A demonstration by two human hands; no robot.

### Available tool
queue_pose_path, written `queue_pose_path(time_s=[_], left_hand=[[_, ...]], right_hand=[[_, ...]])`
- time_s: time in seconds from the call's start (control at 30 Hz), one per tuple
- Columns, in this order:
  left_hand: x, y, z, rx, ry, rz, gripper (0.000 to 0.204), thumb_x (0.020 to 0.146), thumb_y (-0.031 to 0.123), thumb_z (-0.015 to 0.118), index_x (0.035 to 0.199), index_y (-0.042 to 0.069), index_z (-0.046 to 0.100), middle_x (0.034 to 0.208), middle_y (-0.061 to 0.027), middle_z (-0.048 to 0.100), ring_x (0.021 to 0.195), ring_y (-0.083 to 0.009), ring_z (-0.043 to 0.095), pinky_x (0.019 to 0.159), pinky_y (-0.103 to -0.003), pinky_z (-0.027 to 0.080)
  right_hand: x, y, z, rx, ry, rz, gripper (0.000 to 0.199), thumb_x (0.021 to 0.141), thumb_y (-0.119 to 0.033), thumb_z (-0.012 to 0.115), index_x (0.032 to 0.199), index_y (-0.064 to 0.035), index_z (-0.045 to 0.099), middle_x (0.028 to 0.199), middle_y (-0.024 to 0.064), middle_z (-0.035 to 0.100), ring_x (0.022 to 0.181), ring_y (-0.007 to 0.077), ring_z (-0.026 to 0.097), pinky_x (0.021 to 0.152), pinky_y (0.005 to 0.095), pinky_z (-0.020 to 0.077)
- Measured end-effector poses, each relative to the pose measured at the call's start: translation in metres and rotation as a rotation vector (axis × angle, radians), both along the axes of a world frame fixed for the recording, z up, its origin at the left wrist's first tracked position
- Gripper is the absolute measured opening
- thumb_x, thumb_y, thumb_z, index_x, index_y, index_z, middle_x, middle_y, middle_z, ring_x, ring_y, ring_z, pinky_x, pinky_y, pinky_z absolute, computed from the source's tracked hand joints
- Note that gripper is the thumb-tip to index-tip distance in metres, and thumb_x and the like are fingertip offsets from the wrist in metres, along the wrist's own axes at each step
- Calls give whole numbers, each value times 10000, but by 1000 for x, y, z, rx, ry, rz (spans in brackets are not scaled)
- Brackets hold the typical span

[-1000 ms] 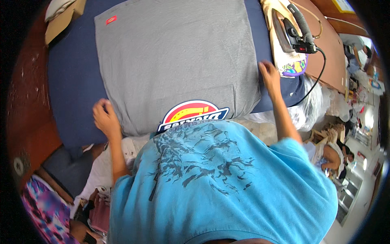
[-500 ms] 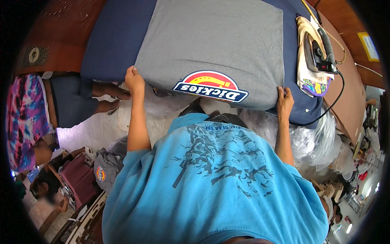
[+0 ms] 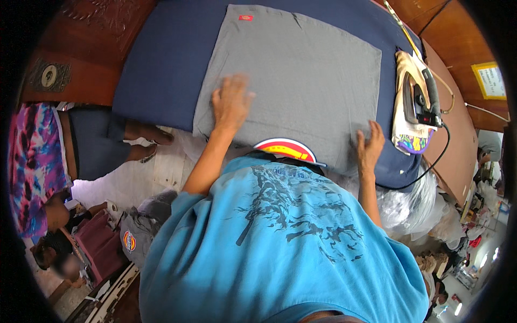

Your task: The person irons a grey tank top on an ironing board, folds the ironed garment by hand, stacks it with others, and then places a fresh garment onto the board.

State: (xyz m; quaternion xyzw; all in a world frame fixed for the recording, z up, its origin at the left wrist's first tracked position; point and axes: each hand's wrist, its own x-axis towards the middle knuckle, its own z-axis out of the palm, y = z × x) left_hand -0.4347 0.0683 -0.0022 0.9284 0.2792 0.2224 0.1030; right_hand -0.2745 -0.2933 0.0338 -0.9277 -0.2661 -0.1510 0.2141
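A grey fabric garment (image 3: 296,70) lies spread over a dark blue padded table (image 3: 161,59). It has a small red label at its far left and a colourful printed emblem (image 3: 285,149) at the near edge, partly hidden by my blue shirt. My left hand (image 3: 231,105), smeared by motion, is over the garment's left part with its fingers apart; whether it touches the cloth I cannot tell. At the garment's near right edge is my right hand (image 3: 370,148), its fingers spread and gripping nothing.
An iron (image 3: 423,99) rests on a folded cream cloth (image 3: 405,75) at the right, its black cord (image 3: 444,148) hanging past the table edge. Clear plastic (image 3: 401,207) is bunched below. Another person in dark shorts (image 3: 91,142) stands at left; a brown board (image 3: 458,124) lies right.
Both hands have let go of the garment's near edge. My left hand has moved inward over the cloth. More of the garment's far end shows, and the emblem is now partly covered by my shirt.
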Motion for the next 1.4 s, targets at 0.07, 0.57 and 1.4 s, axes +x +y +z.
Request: queue_pose_path(time_s=[0.07,0.57,1.4], left_hand=[[20,16,2,114,317,-139,502,876,329,450,1334,162,330,1395,-106,297,1295,-288,247,933,-549,275],[137,151,-1,-30,379,281,517,880,436,394,1314,155,371,1376,-95,331,1275,-284,291,970,-528,254],[261,205,-4,179,-119,21,248,874,287,454,1005,129,595,1013,-56,595,964,-245,544,839,-403,372]], right_hand=[[12,7,-13,-166,90,-32,415,829,-232,562,1218,-121,469,1239,149,443,1127,324,418,948,415,324],[127,85,-13,-254,140,-235,526,875,-410,433,1317,-134,358,1381,183,281,1277,367,244,1019,521,184],[303,189,-35,443,355,25,198,796,-225,626,831,-31,639,780,60,607,713,194,563,642,316,429]])
